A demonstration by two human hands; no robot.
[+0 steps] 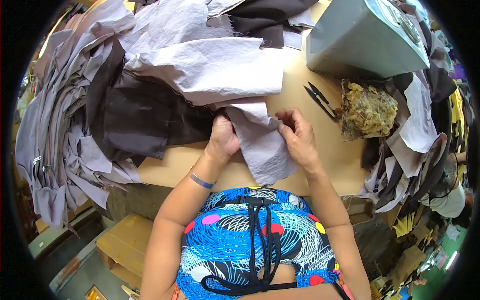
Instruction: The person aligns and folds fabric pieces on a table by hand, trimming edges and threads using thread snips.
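A lavender-grey fabric piece (265, 142) hangs between my two hands at the front of the table. My left hand (223, 135) is closed on its left side, where it meets dark brown cloth (190, 120). With thumb and fingers pinched together, my right hand (298, 134) grips the piece's right edge. Pale fabric (215, 67) lies folded over the dark cloth just beyond my hands. To the right of my right hand, black thread snips (320, 100) rest on the table.
A large metal tin (360, 45) stands at the back right, beside a clump of yellowish fibrous material (370, 110). Heaped cloth pieces (65, 125) cover the left side, with more cloth (417, 120) at the right edge. Below left is a cardboard box (125, 245). Another person (447, 197) is far right.
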